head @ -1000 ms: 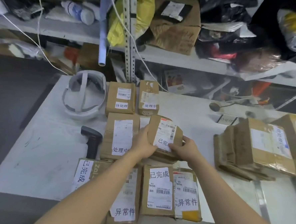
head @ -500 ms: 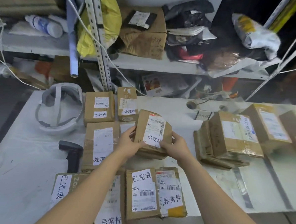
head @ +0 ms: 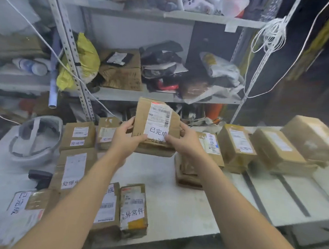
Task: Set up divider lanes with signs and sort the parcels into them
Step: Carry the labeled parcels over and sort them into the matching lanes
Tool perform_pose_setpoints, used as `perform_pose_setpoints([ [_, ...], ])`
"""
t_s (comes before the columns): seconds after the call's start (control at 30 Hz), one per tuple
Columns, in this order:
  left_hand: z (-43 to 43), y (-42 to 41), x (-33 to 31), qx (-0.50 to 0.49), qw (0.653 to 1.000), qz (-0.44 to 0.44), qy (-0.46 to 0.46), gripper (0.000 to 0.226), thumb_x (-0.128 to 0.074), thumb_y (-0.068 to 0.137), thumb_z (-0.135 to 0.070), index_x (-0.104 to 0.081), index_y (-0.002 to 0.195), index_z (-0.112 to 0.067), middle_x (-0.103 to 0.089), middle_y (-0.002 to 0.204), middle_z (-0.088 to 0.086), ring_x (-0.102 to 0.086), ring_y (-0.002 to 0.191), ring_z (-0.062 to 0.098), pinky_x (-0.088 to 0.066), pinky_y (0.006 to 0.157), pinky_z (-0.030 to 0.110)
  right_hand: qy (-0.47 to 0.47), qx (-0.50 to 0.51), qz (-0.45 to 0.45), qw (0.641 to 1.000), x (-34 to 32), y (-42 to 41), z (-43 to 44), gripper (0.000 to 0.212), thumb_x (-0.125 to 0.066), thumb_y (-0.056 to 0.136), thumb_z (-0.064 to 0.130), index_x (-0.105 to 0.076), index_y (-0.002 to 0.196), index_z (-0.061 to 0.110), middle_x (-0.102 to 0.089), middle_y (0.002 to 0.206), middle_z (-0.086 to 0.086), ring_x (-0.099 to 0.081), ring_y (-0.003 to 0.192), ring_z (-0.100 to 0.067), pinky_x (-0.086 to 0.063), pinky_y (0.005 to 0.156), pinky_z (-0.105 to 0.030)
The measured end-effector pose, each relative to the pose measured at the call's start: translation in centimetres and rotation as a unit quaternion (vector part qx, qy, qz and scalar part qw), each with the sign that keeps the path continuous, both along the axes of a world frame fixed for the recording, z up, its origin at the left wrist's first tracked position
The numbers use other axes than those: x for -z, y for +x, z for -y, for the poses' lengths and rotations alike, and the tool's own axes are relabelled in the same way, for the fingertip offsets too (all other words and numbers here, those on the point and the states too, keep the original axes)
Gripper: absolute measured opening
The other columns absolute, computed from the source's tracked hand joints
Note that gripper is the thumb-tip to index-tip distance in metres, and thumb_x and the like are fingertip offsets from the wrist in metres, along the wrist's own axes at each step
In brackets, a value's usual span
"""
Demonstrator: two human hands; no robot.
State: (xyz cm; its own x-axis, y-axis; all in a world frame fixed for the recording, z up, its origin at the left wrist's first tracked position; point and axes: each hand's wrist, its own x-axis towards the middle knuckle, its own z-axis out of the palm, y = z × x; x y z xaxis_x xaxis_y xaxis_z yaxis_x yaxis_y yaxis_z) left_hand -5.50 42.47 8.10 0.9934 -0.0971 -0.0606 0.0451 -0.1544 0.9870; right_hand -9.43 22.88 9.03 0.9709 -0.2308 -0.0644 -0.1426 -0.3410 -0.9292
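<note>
Gripping the parcel (head: pixel 156 122) by its edges, left hand (head: pixel 127 139) and right hand (head: pixel 184 144) hold it over bare table (head: pixel 162 182)

Bare white table (head: pixel 166 182) runs down the middle, open to the near edge. Labelled parcels (head: pixel 74 169) and what looks like a scanner (head: pixel 40 176) crowd its left; a stack of boxes (head: pixel 185 175) walls its right; the held parcel (head: pixel 155 127) hangs over its far end
</note>
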Motion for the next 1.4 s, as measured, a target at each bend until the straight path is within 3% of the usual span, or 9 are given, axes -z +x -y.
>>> perform_pose_setpoints([
  [0.17, 6.9, -5.2, -3.6, 0.012, 0.997, 0.073, 0.005, 0.073, -0.079, 0.081, -0.014, -0.047, 0.144, -0.03, -0.053, 0.13, -0.012, -0.055, 0.117, 0.011, -0.05, 0.094, 0.031, 0.013, -0.002, 0.053, 0.999, -3.4, -5.0, 7.3, 0.044, -0.077, 0.077, 0.018, -0.065, 0.117, 0.033, -0.073, 0.109, 0.013, -0.068, 0.103, -0.007, -0.056, 0.094, -0.039],
  [0.3, 12.9, -8.8, -5.3, 0.033, 0.995, 0.098, 0.01, 0.071, -0.078, 0.081, -0.017, -0.047, 0.144, -0.028, -0.055, 0.126, -0.012, -0.056, 0.115, 0.009, -0.051, 0.088, 0.025, 0.0, -0.002, 0.071, 0.998, -4.9, -8.7, 13.6, 0.051, -0.079, 0.074, 0.024, -0.065, 0.122, 0.034, -0.074, 0.109, 0.013, -0.069, 0.103, -0.008, -0.056, 0.094, -0.04],
  [0.43, 19.3, -11.2, -6.4, 0.052, 0.993, 0.105, 0.015, 0.071, -0.078, 0.082, -0.019, -0.045, 0.145, -0.026, -0.053, 0.128, -0.013, -0.053, 0.116, 0.008, -0.047, 0.084, 0.02, 0.003, 0.015, 0.083, 0.996, -6.0, -12.1, 19.7, 0.054, -0.079, 0.08, 0.018, -0.062, 0.13, 0.029, -0.072, 0.116, 0.008, -0.067, 0.108, -0.011, -0.056, 0.095, -0.038],
  [0.67, 30.1, -11.6, -6.9, 0.101, 0.989, 0.108, 0.03, 0.074, -0.078, 0.082, -0.026, -0.043, 0.147, -0.031, -0.051, 0.136, -0.01, -0.049, 0.122, 0.012, -0.045, 0.099, 0.033, 0.013, 0.078, 0.087, 0.993, -7.0, -15.4, 29.7, 0.059, -0.079, 0.082, 0.018, -0.059, 0.135, 0.031, -0.071, 0.119, 0.01, -0.066, 0.112, -0.011, -0.056, 0.095, -0.035],
  [0.8, 37.1, -10.2, -6.0, 0.144, 0.985, 0.091, 0.004, 0.073, -0.076, 0.084, -0.019, -0.042, 0.147, -0.027, -0.05, 0.132, -0.012, -0.052, 0.117, 0.01, -0.048, 0.095, 0.029, -0.002, 0.127, 0.056, 0.99, -7.2, -15.5, 35.6, 0.06, -0.078, 0.084, 0.019, -0.054, 0.139, 0.027, -0.069, 0.12, 0.006, -0.065, 0.108, -0.011, -0.056, 0.079, -0.018],
  [0.93, 44.3, -7.7, -4.3, 0.18, 0.982, 0.04, -0.031, 0.074, -0.075, 0.085, -0.015, -0.039, 0.149, -0.025, -0.05, 0.135, -0.007, -0.054, 0.119, 0.015, -0.052, 0.097, 0.035, -0.001, 0.173, 0.001, 0.985, -6.7, -13.7, 41.6, 0.066, -0.078, 0.084, 0.017, -0.05, 0.142, 0.029, -0.071, 0.12, 0.003, -0.068, 0.104, -0.012, -0.058, 0.087, -0.032],
  [1.07, 49.6, -5.1, -2.8, 0.194, 0.98, 0.003, -0.038, 0.075, -0.077, 0.084, -0.018, -0.039, 0.149, -0.022, -0.05, 0.129, -0.011, -0.053, 0.118, 0.014, -0.049, 0.101, 0.035, -0.01, 0.199, -0.058, 0.978, -6.3, -11.2, 47.1, 0.077, -0.08, 0.082, 0.022, -0.043, 0.149, 0.027, -0.068, 0.124, -0.001, -0.068, 0.105, -0.016, -0.057, 0.082, -0.03],
  [1.17, 52.7, -3.7, -1.3, 0.191, 0.981, -0.011, -0.041, 0.078, -0.08, 0.081, -0.026, -0.04, 0.148, -0.025, -0.051, 0.139, -0.007, -0.053, 0.124, 0.016, -0.05, 0.099, 0.033, -0.002, 0.195, -0.064, 0.979, -5.1, -9.3, 50.5, 0.074, -0.081, 0.082, 0.02, -0.046, 0.147, 0.025, -0.069, 0.123, -0.004, -0.07, 0.104, -0.018, -0.056, 0.094, -0.041],
  [1.4, 57.1, -2.3, 0.7, 0.153, 0.986, -0.048, -0.041, 0.075, -0.08, 0.081, -0.028, -0.042, 0.146, -0.032, -0.058, 0.135, -0.007, -0.055, 0.121, 0.014, -0.051, 0.099, 0.036, -0.031, 0.168, -0.094, 0.981, -3.0, -6.8, 55.8, 0.078, -0.081, 0.081, 0.028, -0.043, 0.149, 0.023, -0.062, 0.132, 0.001, -0.062, 0.116, -0.017, -0.052, 0.101, -0.038],
])
